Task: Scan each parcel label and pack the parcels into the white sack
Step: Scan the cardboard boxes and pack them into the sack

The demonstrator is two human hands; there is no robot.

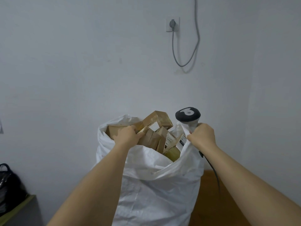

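Packing step in hand. White sack [156,185] stands upright against the wall, filled near its mouth with brown parcels [156,139]. Left hand [127,136] grips the topmost parcel [158,119], fingers curled on its taped edge. Right hand [202,136] clenches both scanner [188,115] handle and sack rim. Next move, as judged: seat that parcel lower while keeping the mouth open
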